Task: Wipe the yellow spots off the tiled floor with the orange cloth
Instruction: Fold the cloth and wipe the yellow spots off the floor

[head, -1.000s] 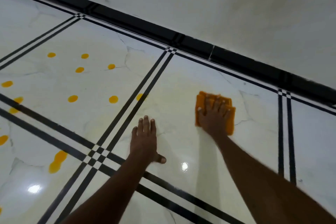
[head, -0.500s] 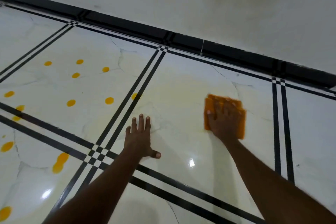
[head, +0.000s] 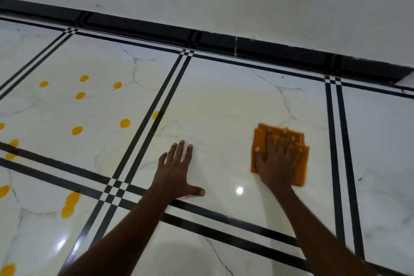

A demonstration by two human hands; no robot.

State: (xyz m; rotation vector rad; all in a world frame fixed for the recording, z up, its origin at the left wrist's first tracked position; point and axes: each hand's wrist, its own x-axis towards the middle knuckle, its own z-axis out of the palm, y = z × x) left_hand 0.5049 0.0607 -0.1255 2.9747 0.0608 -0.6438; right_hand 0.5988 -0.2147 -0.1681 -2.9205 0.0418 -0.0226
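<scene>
Orange cloth (head: pixel 259 139) lies folded flat on the pale tiled floor (head: pixel 219 105), on the tile to the right of the double black stripe (head: pixel 154 116), and your right hand (head: pixel 277 159) presses down on it with the fingers straight and spread. The cloth shows past your fingertips, at the thumb side and along the far right edge; your palm covers its middle. Your left hand (head: pixel 177 172) rests flat on bare tile just to the left of the cloth, fingers straight and apart, thumb out to the side, holding nothing, apparently propping you up.

You seem to be partway through the wiping. The tile under the cloth shows only a faint yellowish haze and no solid spots, so this patch looks nearly done. Yellow spots (head: pixel 125 123) are scattered over the tile to the left, well apart from the cloth, with one spot (head: pixel 156 115) sitting on the stripe itself and more low on the left. The next move likely calls for sliding the cloth left across the stripe, and lifting your left hand out of its path.
</scene>
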